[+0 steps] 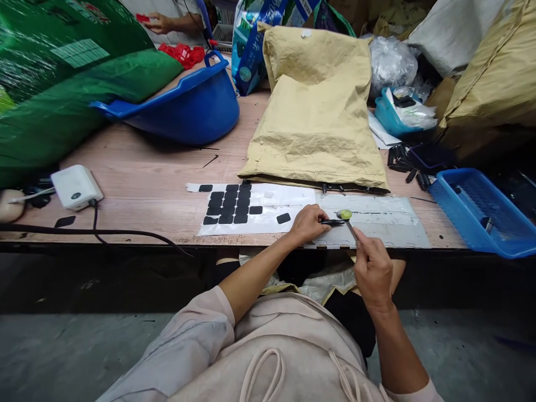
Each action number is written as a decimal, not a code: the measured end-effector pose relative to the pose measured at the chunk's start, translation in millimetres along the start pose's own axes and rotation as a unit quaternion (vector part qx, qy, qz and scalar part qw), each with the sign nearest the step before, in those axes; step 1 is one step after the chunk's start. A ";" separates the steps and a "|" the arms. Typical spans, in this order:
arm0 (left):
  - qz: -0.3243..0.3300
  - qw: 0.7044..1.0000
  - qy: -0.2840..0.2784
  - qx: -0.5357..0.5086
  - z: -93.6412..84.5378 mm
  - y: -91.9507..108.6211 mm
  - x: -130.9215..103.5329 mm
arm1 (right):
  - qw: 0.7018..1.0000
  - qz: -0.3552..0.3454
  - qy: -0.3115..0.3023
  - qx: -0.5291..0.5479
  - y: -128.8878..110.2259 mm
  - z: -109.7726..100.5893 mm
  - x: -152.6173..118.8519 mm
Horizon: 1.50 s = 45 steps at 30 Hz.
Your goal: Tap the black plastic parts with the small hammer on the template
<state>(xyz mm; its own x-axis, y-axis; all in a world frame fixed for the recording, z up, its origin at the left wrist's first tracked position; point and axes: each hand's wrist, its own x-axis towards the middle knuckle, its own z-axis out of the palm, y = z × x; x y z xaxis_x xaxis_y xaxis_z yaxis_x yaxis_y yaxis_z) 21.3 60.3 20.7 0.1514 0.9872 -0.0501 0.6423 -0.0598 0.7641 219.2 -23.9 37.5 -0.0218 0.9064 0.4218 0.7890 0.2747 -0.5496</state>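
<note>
My right hand point(373, 267) is wrapped round the handle of a small hammer point(345, 214) with a round yellow-green face. The hammer's head is just above a slim black piece point(333, 222), which my left hand point(309, 224) pinches at one end over the grey board point(389, 218). I cannot tell whether the hammer touches it. Left of my left hand, a white sheet point(268, 223) carries rows of black rounded rectangular pieces point(228, 202). One loose black rectangle point(283, 218) lies closer to that hand.
A large tan sack point(314, 123) stands behind the board. To the right are a blue basket point(481, 223) and scattered black parts point(402, 159). A blue basin point(188, 106), a white box point(77, 187) and a cable point(125, 228) occupy the left. Another person's hand point(159, 23) shows at the back.
</note>
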 end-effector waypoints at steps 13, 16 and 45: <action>0.035 0.999 0.029 0.007 3.6 -9.0 -1.7 | 0.956 0.144 0.097 -0.235 97.5 0.9 69.2; 0.082 0.996 0.014 0.019 -1.3 -6.7 -17.8 | 0.952 0.163 0.118 -0.232 98.2 12.5 73.0; -0.160 0.972 0.107 0.135 -27.5 21.4 85.0 | 0.940 0.150 0.154 -0.266 97.3 23.5 68.7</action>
<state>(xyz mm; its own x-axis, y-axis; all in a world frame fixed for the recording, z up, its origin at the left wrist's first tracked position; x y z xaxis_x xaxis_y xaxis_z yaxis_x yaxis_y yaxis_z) 27.2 147.0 50.5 -0.2291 0.9681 -0.1010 0.8088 0.2471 0.5336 280.1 72.6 -3.9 0.3641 0.7593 0.5394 0.9286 -0.2513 -0.2731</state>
